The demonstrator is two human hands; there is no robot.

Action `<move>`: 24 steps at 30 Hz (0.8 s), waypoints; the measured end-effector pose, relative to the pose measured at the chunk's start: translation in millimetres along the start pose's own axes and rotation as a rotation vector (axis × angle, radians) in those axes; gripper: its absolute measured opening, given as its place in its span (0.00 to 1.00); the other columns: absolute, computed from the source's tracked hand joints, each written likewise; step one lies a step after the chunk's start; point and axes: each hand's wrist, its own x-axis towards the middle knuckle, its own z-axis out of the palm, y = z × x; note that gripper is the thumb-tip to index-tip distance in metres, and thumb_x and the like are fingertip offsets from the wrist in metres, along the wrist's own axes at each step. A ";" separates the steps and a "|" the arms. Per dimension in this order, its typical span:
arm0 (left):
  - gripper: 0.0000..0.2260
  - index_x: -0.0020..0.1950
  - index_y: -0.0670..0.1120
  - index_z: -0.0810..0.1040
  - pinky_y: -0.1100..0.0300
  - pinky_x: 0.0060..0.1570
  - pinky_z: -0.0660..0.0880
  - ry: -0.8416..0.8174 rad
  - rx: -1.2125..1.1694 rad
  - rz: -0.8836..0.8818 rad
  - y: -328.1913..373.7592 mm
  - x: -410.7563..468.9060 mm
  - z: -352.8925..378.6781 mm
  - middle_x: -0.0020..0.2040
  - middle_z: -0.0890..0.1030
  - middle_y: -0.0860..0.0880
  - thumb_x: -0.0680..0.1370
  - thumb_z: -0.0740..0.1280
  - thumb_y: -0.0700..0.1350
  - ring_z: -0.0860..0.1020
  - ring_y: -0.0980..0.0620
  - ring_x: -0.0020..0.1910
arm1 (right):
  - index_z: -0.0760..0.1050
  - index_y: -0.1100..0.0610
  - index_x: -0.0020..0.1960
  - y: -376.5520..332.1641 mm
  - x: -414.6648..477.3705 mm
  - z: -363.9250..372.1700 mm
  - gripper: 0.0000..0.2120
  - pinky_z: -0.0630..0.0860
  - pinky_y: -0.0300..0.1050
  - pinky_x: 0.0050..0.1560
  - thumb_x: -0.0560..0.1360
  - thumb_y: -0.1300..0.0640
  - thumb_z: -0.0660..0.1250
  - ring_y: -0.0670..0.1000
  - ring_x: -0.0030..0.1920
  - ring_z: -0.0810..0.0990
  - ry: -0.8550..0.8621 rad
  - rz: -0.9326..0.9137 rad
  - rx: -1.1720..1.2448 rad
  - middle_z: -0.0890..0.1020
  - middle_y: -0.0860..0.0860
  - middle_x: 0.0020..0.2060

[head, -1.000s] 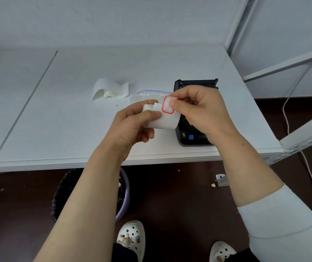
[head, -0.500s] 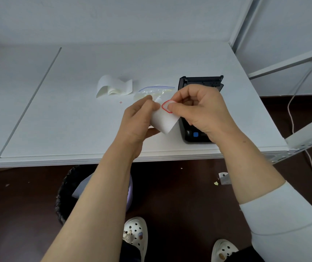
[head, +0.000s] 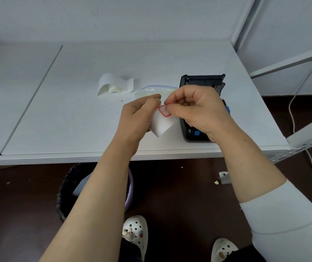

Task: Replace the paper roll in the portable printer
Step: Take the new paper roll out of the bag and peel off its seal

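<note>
Since one second ago paper roll [head: 161, 124] tipped, lower corner now toward 6 o'clock, over bench [head: 75, 120]; left hand [head: 138, 116] grips it, right hand [head: 198, 108] pinches red-edged sticker [head: 164, 111] at its 12 o'clock. Open printer [head: 202, 80] at 3 o'clock. I judge paper roll light, crushable, prone to unwinding: hold ends, peel gently.

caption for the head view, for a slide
The left hand holds a white paper roll while the right hand pinches its red-bordered sticker, beside the open black portable printer.
</note>
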 end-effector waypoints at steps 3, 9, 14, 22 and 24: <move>0.14 0.48 0.48 0.82 0.55 0.43 0.73 0.010 -0.019 -0.024 0.6 0.8 0.8 0.45 0.82 0.47 0.67 0.65 0.49 0.78 0.48 0.43 | 0.78 0.56 0.37 1.3 -0.6 0.6 0.08 0.68 0.32 0.23 0.69 0.67 0.70 0.41 0.25 0.71 -0.018 0.002 -0.007 0.79 0.50 0.32; 0.16 0.49 0.44 0.82 0.54 0.43 0.76 0.001 -0.065 -0.047 0.5 3.0 -0.6 0.44 0.81 0.44 0.66 0.65 0.48 0.79 0.47 0.41 | 0.77 0.55 0.38 4.6 0.9 1.0 0.08 0.75 0.38 0.27 0.72 0.66 0.69 0.44 0.33 0.77 -0.072 -0.036 0.056 0.81 0.43 0.32; 0.14 0.48 0.42 0.82 0.54 0.41 0.76 0.001 -0.072 -0.051 -0.4 3.6 -2.0 0.43 0.81 0.43 0.69 0.65 0.47 0.78 0.46 0.40 | 0.75 0.52 0.40 7.0 1.1 3.2 0.09 0.78 0.37 0.32 0.74 0.66 0.66 0.52 0.41 0.79 -0.095 -0.065 0.017 0.80 0.49 0.38; 0.13 0.50 0.39 0.82 0.54 0.41 0.76 0.021 -0.057 -0.046 -1.4 6.1 -3.8 0.43 0.81 0.42 0.73 0.64 0.45 0.78 0.46 0.40 | 0.74 0.50 0.41 10.4 2.6 5.6 0.10 0.80 0.40 0.36 0.75 0.64 0.65 0.54 0.43 0.79 -0.094 -0.094 -0.028 0.80 0.50 0.41; 0.13 0.50 0.39 0.82 0.54 0.41 0.76 0.024 -0.053 -0.045 -1.1 6.1 -3.7 0.44 0.81 0.42 0.74 0.64 0.45 0.78 0.46 0.40 | 0.73 0.49 0.41 11.2 2.9 5.8 0.10 0.80 0.40 0.36 0.75 0.64 0.64 0.53 0.43 0.79 -0.093 -0.102 -0.033 0.80 0.50 0.42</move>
